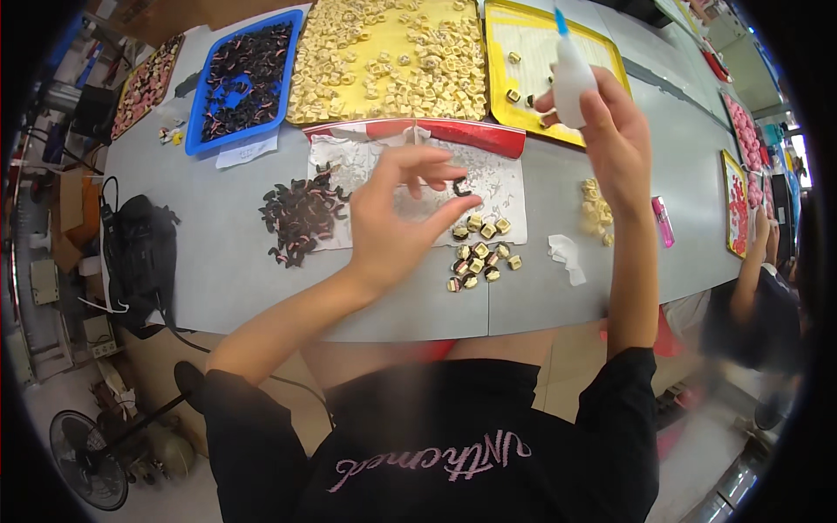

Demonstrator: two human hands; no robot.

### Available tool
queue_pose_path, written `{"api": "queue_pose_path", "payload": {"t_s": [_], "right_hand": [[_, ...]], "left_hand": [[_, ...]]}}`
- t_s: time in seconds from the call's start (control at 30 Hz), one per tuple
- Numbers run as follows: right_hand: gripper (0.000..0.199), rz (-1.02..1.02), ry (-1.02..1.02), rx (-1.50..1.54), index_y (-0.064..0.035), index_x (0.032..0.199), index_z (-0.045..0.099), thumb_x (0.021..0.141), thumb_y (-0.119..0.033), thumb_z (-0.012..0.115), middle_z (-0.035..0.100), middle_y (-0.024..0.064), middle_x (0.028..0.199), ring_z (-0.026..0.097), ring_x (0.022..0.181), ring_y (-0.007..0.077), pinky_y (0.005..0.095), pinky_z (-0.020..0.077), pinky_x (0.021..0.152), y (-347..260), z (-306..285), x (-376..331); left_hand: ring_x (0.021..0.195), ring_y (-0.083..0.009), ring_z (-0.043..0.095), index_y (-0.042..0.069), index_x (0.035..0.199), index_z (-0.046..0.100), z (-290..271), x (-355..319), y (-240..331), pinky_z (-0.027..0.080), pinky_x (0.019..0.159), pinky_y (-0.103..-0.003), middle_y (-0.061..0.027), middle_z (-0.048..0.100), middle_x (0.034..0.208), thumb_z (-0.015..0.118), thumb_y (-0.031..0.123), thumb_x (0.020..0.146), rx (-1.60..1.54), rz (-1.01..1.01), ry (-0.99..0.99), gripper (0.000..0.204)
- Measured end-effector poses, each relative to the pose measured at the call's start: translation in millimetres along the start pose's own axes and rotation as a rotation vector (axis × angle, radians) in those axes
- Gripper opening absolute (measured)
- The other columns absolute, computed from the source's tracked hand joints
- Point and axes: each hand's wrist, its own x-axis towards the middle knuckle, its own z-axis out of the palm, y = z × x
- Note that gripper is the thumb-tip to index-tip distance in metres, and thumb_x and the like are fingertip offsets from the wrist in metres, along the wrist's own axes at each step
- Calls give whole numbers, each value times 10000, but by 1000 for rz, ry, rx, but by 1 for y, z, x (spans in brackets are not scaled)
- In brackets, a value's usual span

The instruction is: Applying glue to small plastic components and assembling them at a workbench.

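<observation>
Workshop | long grey counter [214,231] spanning 10 to 3 o'clock | small like parts in bulk: blue tray [195,132] near 11 o'clock, yellow tray [390,33] at 12, pink pieces [743,131] at 2 | another person [757,318] working at 3 o'clock | standing fan [85,458] at 8 o'clock

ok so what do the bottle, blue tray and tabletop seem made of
Bottle: probably plastic, with a smooth, cloudy white body.
Blue tray: likely moulded plastic; its raised rim is one even colour with rounded corners.
Tabletop: smooth grey with a soft sheen; could be metal or laminate, the look leaves it open.
</observation>
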Motion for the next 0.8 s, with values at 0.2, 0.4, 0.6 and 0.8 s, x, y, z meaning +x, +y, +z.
{"api": "queue_pose_path", "payload": {"t_s": [0.2,0.4,0.6,0.8], "right_hand": [[326,246,-58,284,-4,1131,452,902,-189,592,629,172,1011,648,752,206,282,529,642,22,32,-15],[270,224,67,749,-50,1091,513,887,-203,603,541,212,1221,477,781,88,219,395,672,28,30,-21],[391,210,164,736,-27,1173,480,942,-341,510,568,142,1161,425,734,80,212,370,683,28,24,-20],[343,155,111,419,-24,1084,477,979,-346,423,631,204,972,429,503,59,166,351,446,24,42,-22]], "left_hand": [[825,-109,606,41,1062,472,-2,-6,-6,414,701,-236,-89,670,938,788,12,684,21,-72,-70,494],[806,-110,618,38,1062,462,-8,-5,-12,415,663,-227,-96,669,925,786,-10,678,13,43,-81,505],[802,-112,627,45,1066,445,-10,-7,-13,412,654,-226,-104,679,915,790,-7,673,16,67,-104,525],[804,-114,634,42,1064,419,-9,-7,-10,412,655,-229,-108,686,897,794,-4,669,38,57,-74,546]]}}
